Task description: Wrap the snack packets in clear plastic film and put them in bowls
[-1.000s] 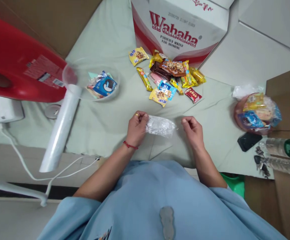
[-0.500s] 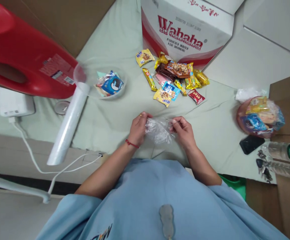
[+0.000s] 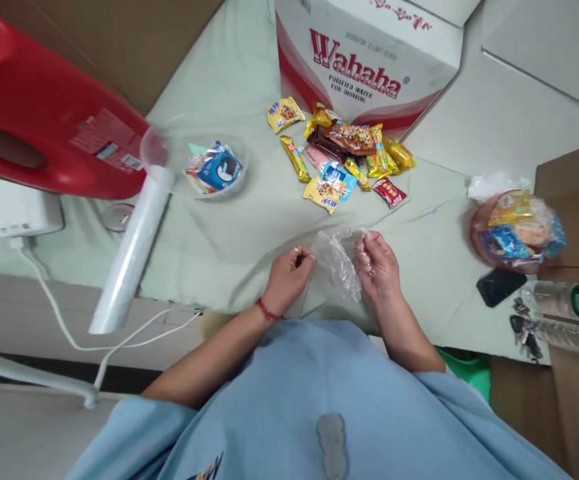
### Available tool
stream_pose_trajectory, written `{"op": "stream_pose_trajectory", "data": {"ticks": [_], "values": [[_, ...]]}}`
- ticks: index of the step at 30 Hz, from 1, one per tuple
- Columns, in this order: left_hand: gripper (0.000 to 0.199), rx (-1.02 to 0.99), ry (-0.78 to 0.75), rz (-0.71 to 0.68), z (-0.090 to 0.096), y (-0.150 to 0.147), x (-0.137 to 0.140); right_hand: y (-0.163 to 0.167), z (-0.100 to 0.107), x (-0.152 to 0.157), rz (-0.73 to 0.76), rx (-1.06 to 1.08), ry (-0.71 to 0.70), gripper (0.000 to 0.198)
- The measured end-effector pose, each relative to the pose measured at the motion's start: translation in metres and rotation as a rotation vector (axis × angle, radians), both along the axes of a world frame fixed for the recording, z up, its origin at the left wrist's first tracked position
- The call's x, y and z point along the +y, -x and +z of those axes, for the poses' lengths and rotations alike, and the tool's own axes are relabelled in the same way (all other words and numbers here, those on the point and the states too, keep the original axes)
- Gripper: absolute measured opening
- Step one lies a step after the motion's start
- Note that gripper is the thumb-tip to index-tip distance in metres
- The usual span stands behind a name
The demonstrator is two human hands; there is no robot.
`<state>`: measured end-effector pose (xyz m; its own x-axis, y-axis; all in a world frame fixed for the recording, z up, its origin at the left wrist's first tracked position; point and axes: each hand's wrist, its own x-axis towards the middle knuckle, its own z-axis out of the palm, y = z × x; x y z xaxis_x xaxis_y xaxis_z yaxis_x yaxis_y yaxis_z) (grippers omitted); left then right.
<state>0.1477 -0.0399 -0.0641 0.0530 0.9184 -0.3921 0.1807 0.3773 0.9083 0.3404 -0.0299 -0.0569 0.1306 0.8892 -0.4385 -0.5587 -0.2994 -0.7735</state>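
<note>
Head camera view: A person in a blue shirt [image 3: 289,400] works at a cloth-covered counter [image 3: 434,227], forearms angled inward and both hands raised just in front of the body. Clear plastic [image 3: 336,260], crumpled and sheer, hangs between them. The right hand [image 3: 380,270] turns its palm inward, fingers curled and gripping the plastic near its upper edge. The left hand [image 3: 286,277], a red bracelet [image 3: 269,311] at its wrist, shows its back, knuckles bent and thumb closed against the forefinger beside the plastic; from here one cannot tell whether film is caught between them. Beyond the hands, wrapped snacks [image 3: 346,140] lie heaped before a Wahaha carton [image 3: 364,60]. A clear bowl [image 3: 244,157] sits to the person's left, a reddish bowl [image 3: 480,250] of packets to the right.
</note>
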Motion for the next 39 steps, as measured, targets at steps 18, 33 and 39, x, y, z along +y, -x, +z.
{"op": "stream_pose_trajectory", "data": {"ticks": [18, 33, 39], "values": [[0.050, -0.715, 0.302, 0.067, -0.013, -0.024, 0.023, -0.064, -0.007, -0.013, -0.012, 0.285, -0.144, 0.027], [0.027, 0.473, -0.629, 0.331, -0.024, 0.057, 0.012, -0.090, -0.028, 0.003, -0.039, 0.296, 0.049, 0.024], [0.046, 0.424, -1.161, -0.465, -0.037, 0.007, -0.019, -0.085, -0.028, 0.006, -0.041, 0.328, -0.017, 0.020]]}}
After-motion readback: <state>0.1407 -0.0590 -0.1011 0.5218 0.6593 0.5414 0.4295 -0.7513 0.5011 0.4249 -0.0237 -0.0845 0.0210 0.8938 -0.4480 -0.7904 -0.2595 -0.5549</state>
